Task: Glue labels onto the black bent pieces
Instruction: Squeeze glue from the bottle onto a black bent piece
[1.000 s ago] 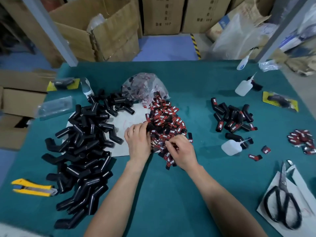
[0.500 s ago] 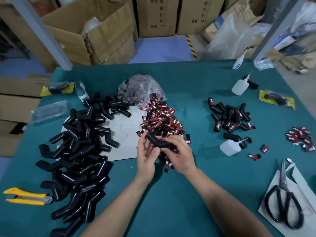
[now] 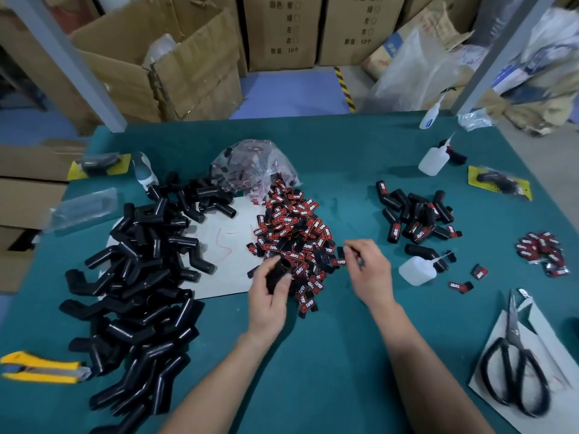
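Left hand is wrapped round a black bent piece at the label pile's near edge. Right hand is just right of the pile, fingers curled, can't tell if it's holding anything. Open green mat this side of the pile.

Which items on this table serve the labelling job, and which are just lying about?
In use: left hand holding a bent piece; unlabelled pile; label heap; near glue bottle; labelled pieces.
Lying about: scissors; yellow knife; carded pack.
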The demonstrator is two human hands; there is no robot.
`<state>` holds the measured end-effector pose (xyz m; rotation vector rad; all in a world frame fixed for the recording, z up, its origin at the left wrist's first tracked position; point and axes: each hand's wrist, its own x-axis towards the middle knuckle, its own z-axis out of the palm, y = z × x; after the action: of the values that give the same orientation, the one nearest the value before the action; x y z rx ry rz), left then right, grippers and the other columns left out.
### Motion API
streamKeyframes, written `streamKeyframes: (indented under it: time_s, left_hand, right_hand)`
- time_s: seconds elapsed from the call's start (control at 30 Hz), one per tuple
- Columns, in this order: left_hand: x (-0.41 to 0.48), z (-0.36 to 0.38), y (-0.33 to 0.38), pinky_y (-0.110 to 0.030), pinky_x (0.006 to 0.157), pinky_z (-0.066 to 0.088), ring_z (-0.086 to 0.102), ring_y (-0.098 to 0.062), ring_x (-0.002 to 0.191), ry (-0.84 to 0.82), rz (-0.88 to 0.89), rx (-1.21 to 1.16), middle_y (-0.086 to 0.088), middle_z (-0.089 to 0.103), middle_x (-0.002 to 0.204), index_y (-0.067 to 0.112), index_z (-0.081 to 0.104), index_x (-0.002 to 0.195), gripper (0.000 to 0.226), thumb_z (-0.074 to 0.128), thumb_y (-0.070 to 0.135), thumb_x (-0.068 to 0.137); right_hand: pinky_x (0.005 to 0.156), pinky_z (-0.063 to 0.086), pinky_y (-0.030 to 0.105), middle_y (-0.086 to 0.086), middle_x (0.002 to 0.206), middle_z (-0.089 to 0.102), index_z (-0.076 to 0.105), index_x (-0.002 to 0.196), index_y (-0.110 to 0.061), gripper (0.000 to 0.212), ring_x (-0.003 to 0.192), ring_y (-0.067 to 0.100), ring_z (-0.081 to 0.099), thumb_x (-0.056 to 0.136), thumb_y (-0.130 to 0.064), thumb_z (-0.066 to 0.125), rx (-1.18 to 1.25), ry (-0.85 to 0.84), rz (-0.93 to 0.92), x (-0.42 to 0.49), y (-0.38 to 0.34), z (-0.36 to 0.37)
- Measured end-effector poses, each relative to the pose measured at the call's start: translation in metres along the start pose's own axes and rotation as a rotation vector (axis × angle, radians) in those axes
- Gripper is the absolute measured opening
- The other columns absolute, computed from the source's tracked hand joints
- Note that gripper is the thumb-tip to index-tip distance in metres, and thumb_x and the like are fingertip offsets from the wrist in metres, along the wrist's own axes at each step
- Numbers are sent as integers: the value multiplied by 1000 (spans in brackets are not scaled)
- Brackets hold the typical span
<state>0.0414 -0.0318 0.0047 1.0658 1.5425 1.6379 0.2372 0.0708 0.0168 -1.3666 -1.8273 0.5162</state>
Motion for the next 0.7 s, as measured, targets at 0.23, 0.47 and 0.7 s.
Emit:
streamKeyframes:
  time_s: [0.23,0.47,0.7]
  left_hand:
    - [2,-2,8,-12,91,49,68,1,101,-133,111,192,30,71,111,34,74,116,31,59,54,99]
    - [7,3,11,-20,93,52,69,-5,104,-134,-16,95,22,72,116,60,66,119,28,65,50,93]
    - [8,2,13,-15,90,53,70,-2,105,-102,-85,3,19,75,111,54,74,107,27,75,43,83]
  right_hand:
    - [76,50,38,-1,89,70,73,95,-9,24,84,20,62,98,-27,57,-100,81,-46,-22,-14,-7]
    - [109,36,33,14,136,38,46,132,-10,57,126,26,40,79,-5,64,49,651,330,-32,5,-47]
    - [94,51,42,6,127,47,53,124,-14,45,113,20,52,85,6,65,20,254,192,-16,0,-13]
